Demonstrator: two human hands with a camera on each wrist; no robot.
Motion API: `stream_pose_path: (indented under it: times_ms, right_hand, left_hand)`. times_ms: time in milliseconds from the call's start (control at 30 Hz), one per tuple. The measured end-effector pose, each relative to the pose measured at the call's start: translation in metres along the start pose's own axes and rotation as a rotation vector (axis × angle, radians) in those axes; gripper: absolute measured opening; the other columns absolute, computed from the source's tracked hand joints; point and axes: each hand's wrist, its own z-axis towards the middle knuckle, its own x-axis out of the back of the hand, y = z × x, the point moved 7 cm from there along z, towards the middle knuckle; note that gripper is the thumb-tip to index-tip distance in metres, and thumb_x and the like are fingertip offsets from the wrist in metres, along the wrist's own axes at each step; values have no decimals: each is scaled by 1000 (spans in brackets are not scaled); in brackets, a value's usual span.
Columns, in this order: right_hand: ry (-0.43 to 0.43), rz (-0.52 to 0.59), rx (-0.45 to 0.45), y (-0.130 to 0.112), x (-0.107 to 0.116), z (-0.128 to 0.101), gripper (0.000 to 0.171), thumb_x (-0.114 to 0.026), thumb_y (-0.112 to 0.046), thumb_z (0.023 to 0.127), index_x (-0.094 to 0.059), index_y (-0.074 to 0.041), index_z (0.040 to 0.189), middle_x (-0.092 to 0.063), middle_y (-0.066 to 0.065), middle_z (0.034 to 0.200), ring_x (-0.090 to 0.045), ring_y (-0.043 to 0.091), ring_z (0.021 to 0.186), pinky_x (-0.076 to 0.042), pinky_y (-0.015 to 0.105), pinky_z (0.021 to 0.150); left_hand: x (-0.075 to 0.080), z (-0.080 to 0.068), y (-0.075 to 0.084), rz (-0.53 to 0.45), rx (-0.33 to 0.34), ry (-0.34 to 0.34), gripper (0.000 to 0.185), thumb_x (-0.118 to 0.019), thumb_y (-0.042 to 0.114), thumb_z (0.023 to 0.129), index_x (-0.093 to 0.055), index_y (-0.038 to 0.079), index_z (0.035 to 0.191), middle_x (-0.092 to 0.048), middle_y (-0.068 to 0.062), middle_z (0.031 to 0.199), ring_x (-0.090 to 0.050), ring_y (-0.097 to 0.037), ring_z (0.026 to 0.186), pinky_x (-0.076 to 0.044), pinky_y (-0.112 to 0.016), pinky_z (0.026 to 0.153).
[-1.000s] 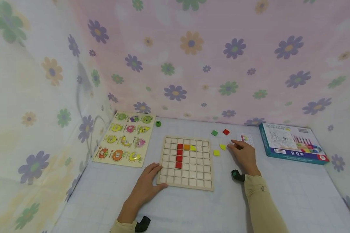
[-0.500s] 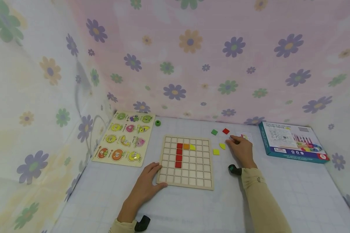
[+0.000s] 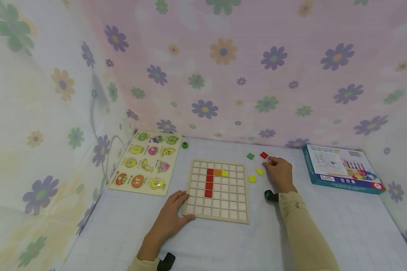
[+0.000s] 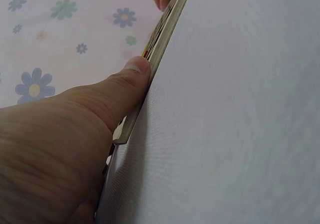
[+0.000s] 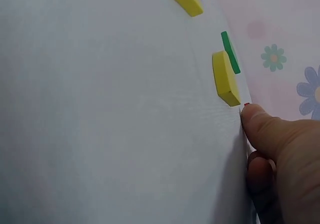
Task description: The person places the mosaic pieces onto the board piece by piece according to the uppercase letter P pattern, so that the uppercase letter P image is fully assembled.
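A wooden grid board [image 3: 220,218] lies flat in the head view, with a column of red square tiles [image 3: 208,184], an orange tile [image 3: 218,172] and a yellow piece [image 3: 225,173] in its cells. My left hand [image 3: 169,214] rests at the board's near-left corner, thumb on the near edge and fingers at the left side. In the left wrist view its thumb [image 4: 125,83] lies straight along the edge. My right hand [image 3: 280,174] is over a pattern card [image 3: 291,162], fingertips beside a loose red tile [image 3: 264,155] and a yellow quarter-round piece [image 3: 259,172].
Loose green [image 3: 250,156] and yellow [image 3: 252,179] tiles lie right of the board. At the left is a fruit puzzle board [image 3: 146,162], with a small green ring [image 3: 185,145] beside it. A teal-edged box [image 3: 342,169] lies at the right. Flowered cloth walls surround the table.
My right hand has moved slightly left over the pattern card, its fingertips now up against the red tile. My left hand stays at the board's corner.
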Motion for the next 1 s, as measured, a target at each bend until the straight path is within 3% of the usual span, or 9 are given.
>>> stream_pose_path:
  times_ms: [300, 633, 833, 1000]
  right_hand:
    - [-41, -46, -19, -11, 0, 11, 47, -69, -25, 99, -63, 1, 136, -68, 17, 102, -56, 28, 90, -48, 32, 74]
    - [-77, -52, 19, -15, -1, 19, 44, -68, -23, 99, -64, 6, 131, -70, 19, 105, -58, 30, 94, -56, 43, 85]
    - [-94, -90, 31, -19, -3, 24, 41, -67, -20, 99, -65, 8, 128, -71, 21, 106, -59, 31, 91, -56, 40, 79]
    - [-161, -149, 68, -25, -6, 27, 38, -62, -20, 101, -66, 11, 123, -71, 25, 107, -62, 32, 91, -57, 43, 80]
  left_hand:
    - [1, 1, -2, 1, 6, 6, 77, -84, 47, 80, -56, 16, 145, -47, -2, 156, -40, -27, 149, -40, -47, 122]
    - [0, -1, -1, -4, 5, 1, 76, -84, 47, 81, -56, 16, 145, -48, -2, 155, -39, -27, 149, -40, -47, 121]
    - [1, -2, 1, 2, -4, 11, 76, -84, 46, 81, -56, 15, 145, -48, -3, 155, -41, -28, 148, -42, -48, 120]
    - [2, -1, 1, 14, -8, 6, 77, -83, 48, 81, -56, 16, 146, -48, -3, 155, -41, -28, 148, -41, -48, 121]
